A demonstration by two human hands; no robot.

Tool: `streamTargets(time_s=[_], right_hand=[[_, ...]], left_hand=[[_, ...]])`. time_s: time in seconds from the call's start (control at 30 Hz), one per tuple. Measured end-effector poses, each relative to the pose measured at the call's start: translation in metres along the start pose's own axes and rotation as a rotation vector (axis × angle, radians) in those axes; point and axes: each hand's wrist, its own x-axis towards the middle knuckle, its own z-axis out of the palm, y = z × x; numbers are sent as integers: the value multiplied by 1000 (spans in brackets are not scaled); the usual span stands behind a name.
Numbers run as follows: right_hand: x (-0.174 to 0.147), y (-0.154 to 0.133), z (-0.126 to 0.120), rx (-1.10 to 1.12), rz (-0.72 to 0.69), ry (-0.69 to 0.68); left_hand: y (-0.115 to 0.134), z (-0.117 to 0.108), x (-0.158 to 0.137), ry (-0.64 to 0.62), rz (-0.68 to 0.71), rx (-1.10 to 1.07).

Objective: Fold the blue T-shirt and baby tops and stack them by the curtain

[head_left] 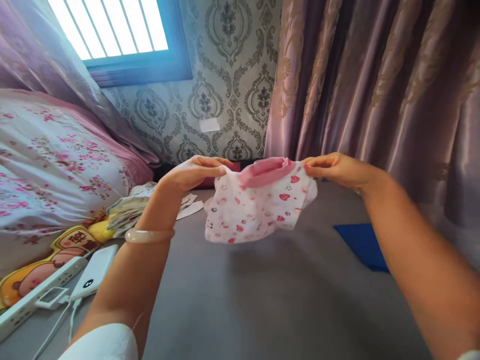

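A small white shirt point(255, 212) printed with red hearts and small paw-like marks hangs in the air above the grey surface. Its pink neckband point(264, 171) faces up, and the lower part droops in soft folds. My left hand point(195, 172) pinches one shoulder of the shirt between thumb and fingers. On the other side, my right hand point(330, 167) pinches the opposite shoulder, so the fabric is stretched between both hands. Beyond my right forearm lies a flat dark blue piece of cloth point(362, 245), partly hidden by the arm.
At left are a power strip point(45, 295), a white power bank point(95, 272) with cables, a yellow cartoon cushion point(33, 275) and folded clothes point(129, 212). Flowered bedding point(63, 165) is piled behind them. Curtains point(360, 90) and a patterned wall point(228, 90) close off the far side.
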Motion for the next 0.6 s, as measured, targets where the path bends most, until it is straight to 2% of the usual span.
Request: streamTargets(time_s=[0.1, 0.2, 0.33, 0.43, 0.6], right_hand=[[3, 3, 0, -62, 27, 69], [9, 10, 2, -11, 18, 131], [19, 22, 8, -12, 3, 270], [26, 29, 15, -55, -21, 355], [37, 35, 29, -262, -99, 564]], left_hand=[[-2, -1, 4, 71, -72, 13], [-11, -2, 9, 158, -81, -62], [-27, 1, 13, 323, -45, 15], [-35, 7, 20, 461, 35, 16], [-49, 15, 36, 712, 83, 122]])
